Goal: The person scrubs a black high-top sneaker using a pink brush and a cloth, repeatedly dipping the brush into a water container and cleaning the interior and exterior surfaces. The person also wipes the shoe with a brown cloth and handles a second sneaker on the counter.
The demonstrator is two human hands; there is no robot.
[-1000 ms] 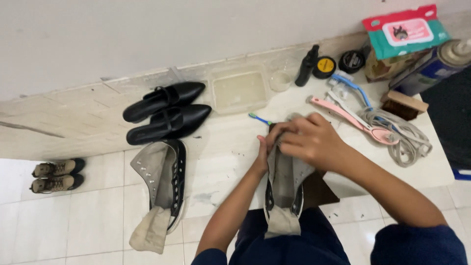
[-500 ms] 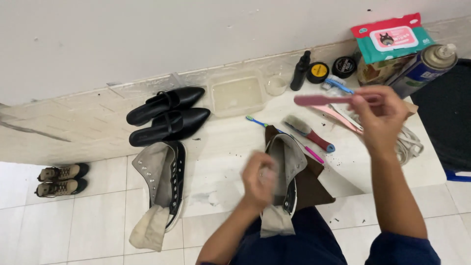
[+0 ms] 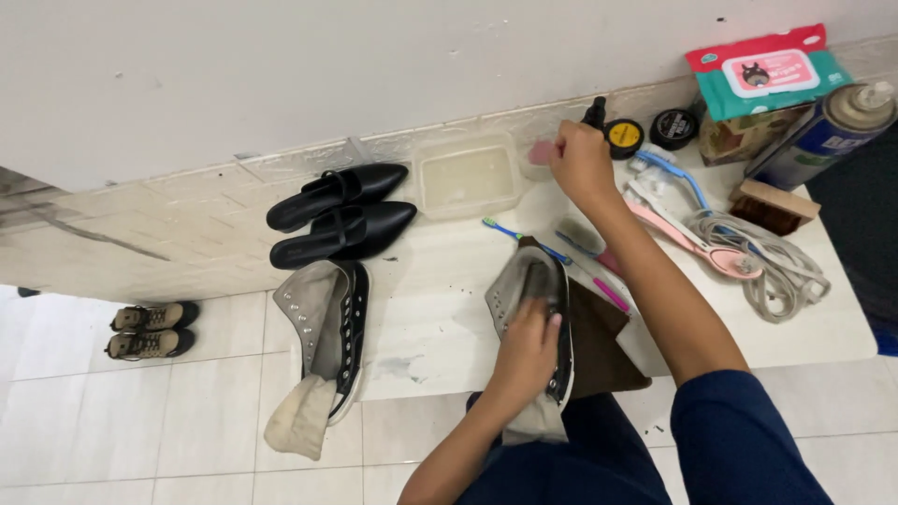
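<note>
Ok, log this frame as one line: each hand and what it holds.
left hand: pressing down on high-top sneaker | right hand: holding pink brush by small clear bowl

A plain white wall (image 3: 281,65) fills the top of the view, evenly lit, with a few small dark specks on it. Along its foot runs a band of pale beige tile (image 3: 140,234) with faint diagonal seams and a dark streak at the left. The desk (image 3: 440,299) is a low pale slab set against the wall, scuffed and flecked with dark crumbs. Below it the floor (image 3: 168,421) is glossy white square tile with thin grey joints. A dark mat (image 3: 865,215) lies at the right edge.
</note>
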